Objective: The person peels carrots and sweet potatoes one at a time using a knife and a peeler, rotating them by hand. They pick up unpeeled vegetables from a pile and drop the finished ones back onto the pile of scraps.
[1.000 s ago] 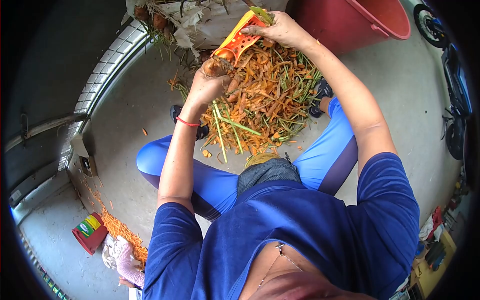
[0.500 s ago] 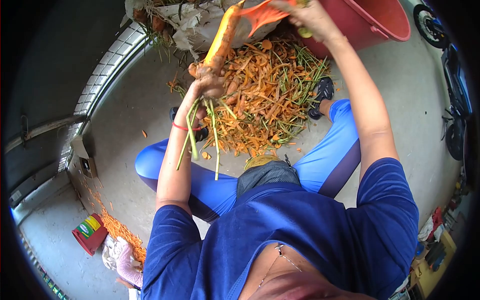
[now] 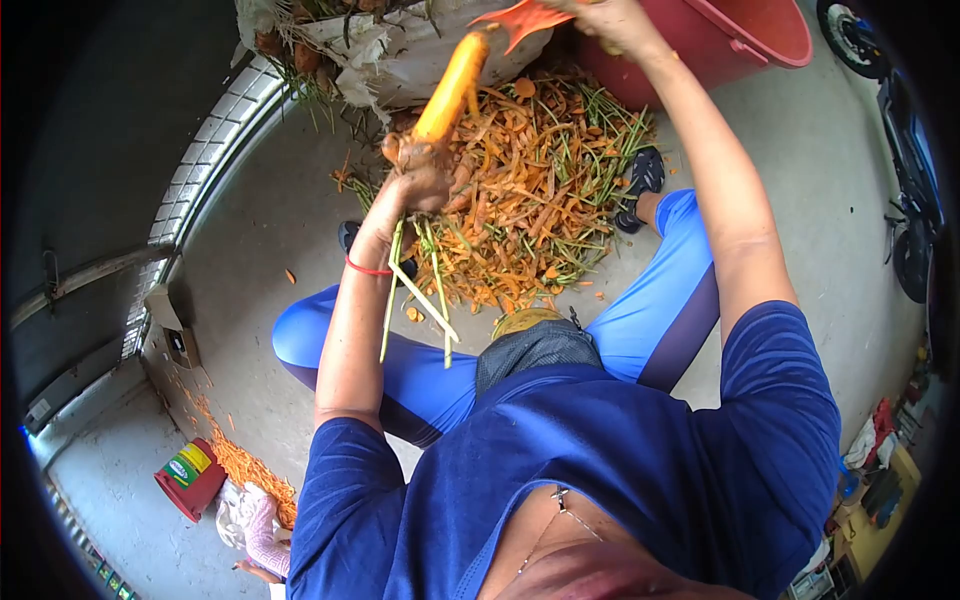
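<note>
Carrot (image 3: 455,85), bright orange along its shaft, slants over the left part of the pile of peelings (image 3: 540,190), its tip pointing away from the person. The left hand (image 3: 420,180) is wrapped round its lower end, and green stalks (image 3: 391,290) dangle from that grip toward the person's side of the pile. Above the pile's far side, the right hand (image 3: 618,28) grips a blurred orange tool (image 3: 525,20) near the carrot's tip; whether they touch, I cannot tell. A torn white sack (image 3: 400,65) lies at the pile's far left, a large red tub (image 3: 670,65) at its far right.
</note>
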A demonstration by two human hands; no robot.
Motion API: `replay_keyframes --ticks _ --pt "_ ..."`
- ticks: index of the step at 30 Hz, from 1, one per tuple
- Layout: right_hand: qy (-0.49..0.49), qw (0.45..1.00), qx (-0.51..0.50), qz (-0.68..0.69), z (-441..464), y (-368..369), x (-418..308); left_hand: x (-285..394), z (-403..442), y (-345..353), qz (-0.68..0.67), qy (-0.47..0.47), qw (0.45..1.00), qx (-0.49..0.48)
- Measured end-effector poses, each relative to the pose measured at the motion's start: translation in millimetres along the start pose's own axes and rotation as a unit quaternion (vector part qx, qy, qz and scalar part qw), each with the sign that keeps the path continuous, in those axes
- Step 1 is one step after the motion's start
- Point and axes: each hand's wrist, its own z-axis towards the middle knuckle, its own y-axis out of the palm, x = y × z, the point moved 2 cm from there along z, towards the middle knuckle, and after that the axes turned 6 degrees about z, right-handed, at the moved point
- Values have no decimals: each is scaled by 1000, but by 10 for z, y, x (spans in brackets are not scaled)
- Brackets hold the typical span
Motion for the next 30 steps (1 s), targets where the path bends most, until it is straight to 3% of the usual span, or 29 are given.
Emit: replay_keyframes --ticks 2,3,5,6,7,9,10,11,12,17,19,20,21,22,23,25,27,30 --pt "-25 992 115 -50 184 -394 173 20 -14 -58 6 -24 999 -26" --pt "50 991 119 -34 -62 -372 -221 58 -28 -53 1 -15 999 -28" --pt "49 995 83 -31 -202 -131 -492 119 -37 -16 -15 5 999 -31" --pt "50 999 7 -11 -281 29 -520 49 17 -90 -134 9 990 -50" --pt "51 996 -69 10 -323 193 -506 80 44 -72 -130 56 988 -68" --pt "62 989 -103 -91 -387 499 -238 118 62 50 -294 30 948 -122" --pt "39 989 -134 -38 -449 661 -231 179 32 160 -339 -12 934 -111" --pt "15 986 -164 15 -517 787 -225 181 34 175 -341 -14 933 -117" --pt "-18 983 -181 -17 -502 836 -193 188 33 186 -343 -15 931 -123" --pt "14 985 -172 -2 -439 750 -177 10 95 145 -363 -68 905 -211" --pt "-141 980 -140 5 -140 528 -7 23 87 140 -309 -63 940 -130" --pt "0 994 -101 29 -96 358 -177 -6 81 88 -276 -60 954 -104" --pt "-107 993 -9 -50 64 165 -87 -19 93 36 -241 -53 966 -80" --pt "-183 981 46 -36 330 -109 213 -47 75 -6 -198 -60 976 -72" --pt "-16 995 73 -67 199 -264 -8 -26 21 15 -154 -48 986 -53" --pt "79 995 43 -42 -141 -138 -498 -18 10 -3 -112 -21 993 -45" --pt "126 988 -53 -69 -279 151 -541 -37 43 -32 -119 -32 991 -42" --pt "-2 980 -158 -120 -377 491 -133 -51 42 -20 -137 -50 989 -31"
